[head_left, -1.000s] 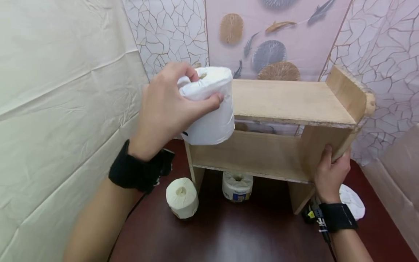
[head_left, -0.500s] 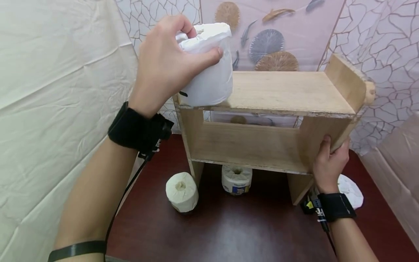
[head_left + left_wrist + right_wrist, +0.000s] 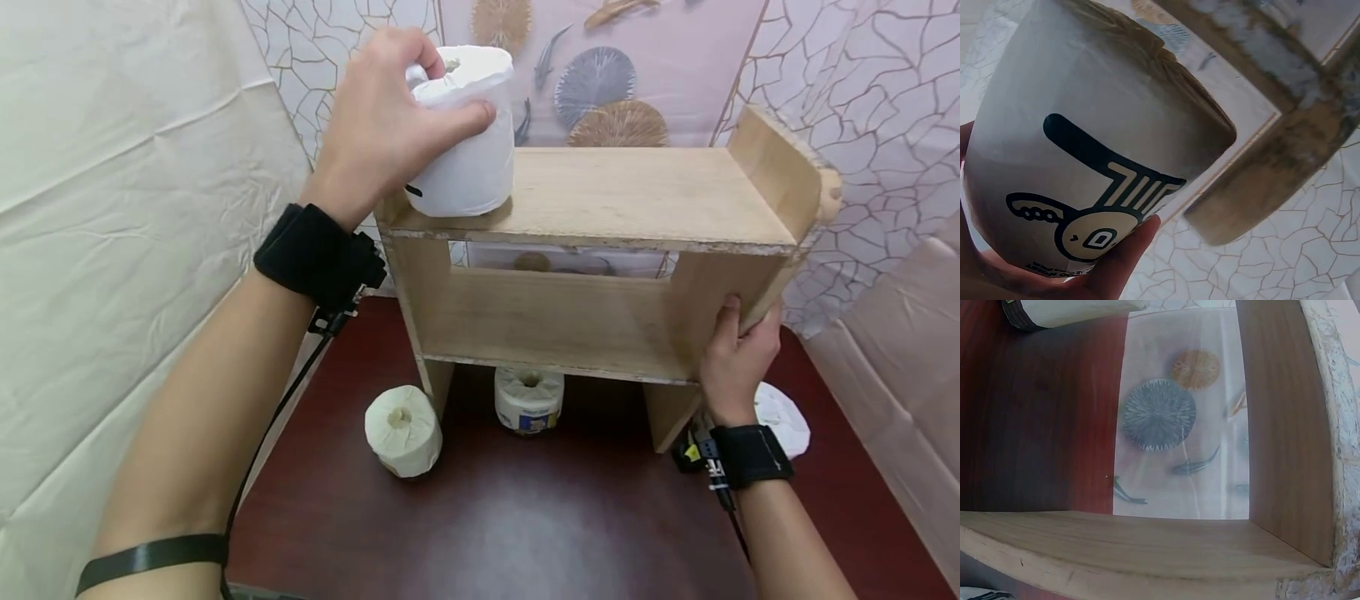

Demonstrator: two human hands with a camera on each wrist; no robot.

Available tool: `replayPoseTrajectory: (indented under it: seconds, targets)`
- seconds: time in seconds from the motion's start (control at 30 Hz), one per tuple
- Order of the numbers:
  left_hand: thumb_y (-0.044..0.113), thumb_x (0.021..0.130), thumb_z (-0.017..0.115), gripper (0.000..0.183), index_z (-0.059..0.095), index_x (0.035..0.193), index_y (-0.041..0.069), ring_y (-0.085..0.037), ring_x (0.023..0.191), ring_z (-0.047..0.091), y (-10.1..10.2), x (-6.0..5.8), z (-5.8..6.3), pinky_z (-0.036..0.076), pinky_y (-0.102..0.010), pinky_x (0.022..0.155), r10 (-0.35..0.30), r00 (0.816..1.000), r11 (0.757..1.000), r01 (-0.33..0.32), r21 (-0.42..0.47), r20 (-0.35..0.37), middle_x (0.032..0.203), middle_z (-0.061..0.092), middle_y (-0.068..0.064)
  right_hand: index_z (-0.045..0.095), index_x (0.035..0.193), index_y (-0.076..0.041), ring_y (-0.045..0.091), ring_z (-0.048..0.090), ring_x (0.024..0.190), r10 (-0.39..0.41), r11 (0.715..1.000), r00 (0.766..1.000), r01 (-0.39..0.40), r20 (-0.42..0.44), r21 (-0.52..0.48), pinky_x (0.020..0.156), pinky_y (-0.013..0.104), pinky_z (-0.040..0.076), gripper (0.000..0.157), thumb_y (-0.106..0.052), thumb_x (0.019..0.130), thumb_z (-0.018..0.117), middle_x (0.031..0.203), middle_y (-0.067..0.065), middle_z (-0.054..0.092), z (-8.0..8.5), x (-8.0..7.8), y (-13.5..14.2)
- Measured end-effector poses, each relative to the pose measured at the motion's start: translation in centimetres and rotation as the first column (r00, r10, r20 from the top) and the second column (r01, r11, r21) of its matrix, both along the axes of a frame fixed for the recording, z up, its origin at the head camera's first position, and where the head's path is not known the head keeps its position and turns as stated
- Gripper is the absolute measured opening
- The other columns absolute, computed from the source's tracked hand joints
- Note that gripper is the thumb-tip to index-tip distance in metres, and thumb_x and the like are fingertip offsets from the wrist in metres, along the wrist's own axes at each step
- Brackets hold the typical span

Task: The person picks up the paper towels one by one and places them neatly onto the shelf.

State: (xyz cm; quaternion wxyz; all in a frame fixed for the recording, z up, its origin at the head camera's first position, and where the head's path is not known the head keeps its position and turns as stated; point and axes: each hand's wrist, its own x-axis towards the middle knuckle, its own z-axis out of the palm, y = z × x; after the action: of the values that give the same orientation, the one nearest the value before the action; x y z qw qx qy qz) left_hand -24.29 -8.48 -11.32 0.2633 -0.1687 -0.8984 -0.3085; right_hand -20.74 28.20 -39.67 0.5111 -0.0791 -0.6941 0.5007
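Observation:
My left hand point(image 3: 390, 125) grips a white-wrapped toilet roll point(image 3: 472, 162) by its upper rim, thumb on the near side and fingers at the core hole. The roll stands upright at the left end of the top board of a wooden shelf point(image 3: 630, 196); whether its base touches the board I cannot tell. In the left wrist view, the roll's wrapper point(image 3: 1104, 131) shows a dark cartoon print. With my right hand point(image 3: 738, 358), I hold the shelf's right side panel, thumb on the inner face. The right wrist view shows the shelf's boards point(image 3: 1285, 425), not the hand.
One wrapped roll point(image 3: 403, 431) stands left of the shelf on the dark red table point(image 3: 525, 525). Another roll point(image 3: 528, 404) stands beneath the lower board. A white object point(image 3: 782, 421) lies partly hidden behind my right wrist. Patterned cloth point(image 3: 885, 108) hangs behind.
My left hand first raised the toilet roll from in front of the shelf, then brought it over the top board's left end. The right hand keeps its grip; the view has shifted slightly.

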Motion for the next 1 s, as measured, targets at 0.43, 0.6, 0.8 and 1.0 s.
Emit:
replayPoseTrajectory:
  seconds: [0.43,0.6,0.8,1.0]
  targets:
    - [0.065,0.094,0.063,0.069,0.061,0.131,0.006,-0.022,0.123,0.054,-0.8,-1.9,-1.9,0.053,-0.033,0.099,-0.025,0.998,0.987,0.015,-0.157,-0.060,0.146,0.053,-0.006,0.061,0.142,-0.011,0.007,0.059,0.108,0.005,1.000,1.000,-0.005,-0.028,-0.006,0.094,0.021,0.042,0.038,-0.016,0.105,0.056,0.116,-0.004,0.063,1.1,-0.3,-0.6]
    - [0.066,0.093,0.067,0.071,0.060,0.133,0.008,-0.022,0.123,0.054,-0.7,-2.1,-2.1,0.053,-0.033,0.098,-0.056,0.996,0.986,0.045,-0.160,-0.066,0.146,0.053,-0.005,0.061,0.142,-0.010,0.008,0.059,0.110,-0.009,1.000,1.000,0.009,-0.005,-0.012,0.097,0.023,0.042,0.037,-0.018,0.106,0.057,0.119,0.002,0.065,0.6,0.0,0.1]
    - [0.062,0.089,0.074,0.073,0.055,0.140,0.013,-0.016,0.126,0.049,-1.5,-3.3,-2.4,0.046,-0.028,0.099,-0.127,0.991,0.991,0.125,-0.041,-0.044,0.146,0.051,-0.003,0.060,0.145,-0.012,0.008,0.059,0.113,-0.019,1.000,1.000,0.019,-0.002,0.004,0.097,0.022,0.042,0.040,-0.020,0.106,0.056,0.126,0.017,0.066,0.0,0.1,0.4]
    - [0.051,0.088,0.074,0.070,0.053,0.145,0.016,-0.015,0.122,0.051,-3.6,-5.1,-3.6,0.044,-0.027,0.097,-0.276,0.959,0.954,0.281,0.108,-0.058,0.144,0.051,-0.003,0.059,0.145,-0.013,0.008,0.059,0.110,-0.014,1.000,1.000,0.014,-0.012,0.009,0.094,0.021,0.042,0.040,-0.021,0.106,0.056,0.122,0.011,0.066,-0.2,-0.2,0.2]
